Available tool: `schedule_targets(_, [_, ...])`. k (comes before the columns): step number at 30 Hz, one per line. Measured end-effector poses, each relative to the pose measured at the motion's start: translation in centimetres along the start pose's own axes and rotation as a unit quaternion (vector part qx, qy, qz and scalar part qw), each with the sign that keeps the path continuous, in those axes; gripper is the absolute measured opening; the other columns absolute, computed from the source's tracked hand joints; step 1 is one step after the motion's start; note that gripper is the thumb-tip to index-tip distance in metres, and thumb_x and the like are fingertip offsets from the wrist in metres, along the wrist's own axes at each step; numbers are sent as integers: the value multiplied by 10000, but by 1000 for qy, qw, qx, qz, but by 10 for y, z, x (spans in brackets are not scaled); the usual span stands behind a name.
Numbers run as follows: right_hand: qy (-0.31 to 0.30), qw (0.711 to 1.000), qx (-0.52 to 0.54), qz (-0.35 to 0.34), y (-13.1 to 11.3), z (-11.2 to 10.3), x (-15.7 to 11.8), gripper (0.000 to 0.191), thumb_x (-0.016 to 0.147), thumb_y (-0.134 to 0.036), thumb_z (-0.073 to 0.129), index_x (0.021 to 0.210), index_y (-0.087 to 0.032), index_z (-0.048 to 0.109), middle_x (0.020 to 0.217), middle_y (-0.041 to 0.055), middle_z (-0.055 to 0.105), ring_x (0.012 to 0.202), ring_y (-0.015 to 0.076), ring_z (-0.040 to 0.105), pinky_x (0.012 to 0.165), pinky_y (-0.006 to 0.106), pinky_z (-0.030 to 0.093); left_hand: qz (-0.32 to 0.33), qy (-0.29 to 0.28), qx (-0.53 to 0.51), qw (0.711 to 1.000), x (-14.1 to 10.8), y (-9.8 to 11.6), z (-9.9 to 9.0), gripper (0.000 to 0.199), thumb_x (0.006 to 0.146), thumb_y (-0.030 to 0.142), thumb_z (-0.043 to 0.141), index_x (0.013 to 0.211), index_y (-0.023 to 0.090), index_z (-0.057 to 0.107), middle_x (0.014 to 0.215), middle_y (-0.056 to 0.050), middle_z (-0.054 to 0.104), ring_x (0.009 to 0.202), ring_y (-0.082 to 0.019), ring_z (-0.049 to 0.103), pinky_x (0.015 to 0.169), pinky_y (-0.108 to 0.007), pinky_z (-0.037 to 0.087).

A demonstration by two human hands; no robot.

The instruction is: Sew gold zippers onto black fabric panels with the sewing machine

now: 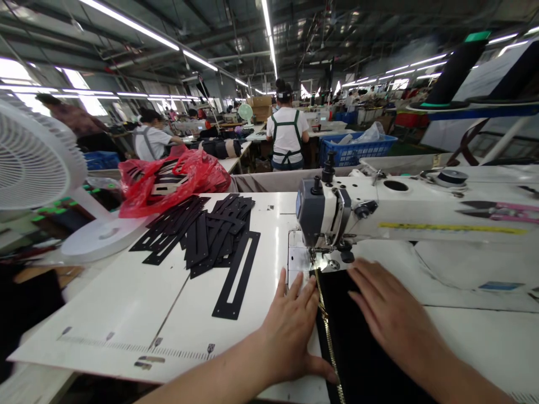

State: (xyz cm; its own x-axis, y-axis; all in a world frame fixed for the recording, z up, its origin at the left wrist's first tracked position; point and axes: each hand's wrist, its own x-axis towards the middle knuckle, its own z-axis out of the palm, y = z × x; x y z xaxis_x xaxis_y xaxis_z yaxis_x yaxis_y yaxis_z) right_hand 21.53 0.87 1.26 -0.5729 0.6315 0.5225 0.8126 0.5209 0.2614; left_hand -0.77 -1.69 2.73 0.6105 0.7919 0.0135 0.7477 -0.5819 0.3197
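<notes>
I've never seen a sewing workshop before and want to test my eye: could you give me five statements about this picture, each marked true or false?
1. The left hand is at the gold zipper, its fingers spread. True.
2. The zipper runs along white cloth. False: the cloth is black.
3. A white fan stands left of the red bag. True.
4. Both hands are on the red bag. False: the right hand is at the cloth too.
5. Black strips lie left of the machine. True.
</notes>
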Motion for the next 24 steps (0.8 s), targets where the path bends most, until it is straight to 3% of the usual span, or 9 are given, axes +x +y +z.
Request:
schedule_targets(4, [-44, 992, 107, -52, -28, 15, -12, 497, 893, -238, 388, 1365, -84, 354, 1406, 139, 370, 1297, 218, 336, 1018, 413, 353, 25, 15, 3, 1000, 2, -5, 3, 944, 672, 747, 544, 1377, 160, 319, 1443, -161, 308, 1353, -365, 182, 1082, -606, 21])
schedule_targets(7, [-73, 991, 108, -42, -31, 25, -20, 537, 890, -256, 408, 1393, -95, 307, 1441, 131, 300, 1319, 229, 294, 1032, 440, 343, 23, 59, 10, 998, 8, -9, 5, 462, 795, 504, 623, 1167, 248, 529, 1321, -82, 463, 1301, -299, 321, 1092, -558, 117])
schedule_targets(10, [-82, 990, 109, -40, -28, 24, -20, 550, 898, -283, 406, 1405, -109, 285, 1448, 116, 284, 1322, 228, 288, 1030, 446, 354, 15, 92, 37, 995, 15, -10, 5, 80, 867, 244, 588, 939, 211, 594, 1082, -46, 571, 1081, -216, 511, 1014, -446, 319])
schedule_targets(14, [-77, 991, 96, -42, -27, 22, -18, 549, 902, -303, 406, 1403, -111, 289, 1448, 112, 280, 1321, 226, 289, 1021, 447, 368, -7, 73, 12, 997, 21, -7, 0, 61, 885, 187, 538, 863, 187, 595, 851, -17, 622, 818, -180, 583, 776, -319, 457])
schedule_targets(20, [-71, 991, 102, -44, -29, 24, -20, 539, 900, -290, 411, 1396, -107, 305, 1449, 117, 278, 1325, 231, 279, 1027, 447, 355, -79, 108, -182, 974, 18, 4, 1, 38, 823, 184, 615, 851, 200, 636, 803, 20, 661, 752, -146, 613, 694, -236, 459])
schedule_targets(22, [-65, 991, 104, -45, -29, 25, -20, 531, 894, -272, 411, 1389, -101, 319, 1446, 124, 283, 1322, 232, 286, 1024, 444, 357, -56, 121, -233, 963, 13, 9, 6, 39, 805, 165, 630, 815, 197, 650, 788, 24, 671, 751, -135, 617, 716, -223, 457])
schedule_targets(24, [-58, 992, 101, -47, -28, 25, -20, 522, 890, -256, 408, 1380, -91, 334, 1438, 133, 297, 1315, 234, 302, 1016, 441, 365, 13, 109, -255, 961, 6, 13, 12, 65, 786, 133, 636, 786, 195, 657, 781, 20, 684, 766, -133, 624, 768, -223, 450])
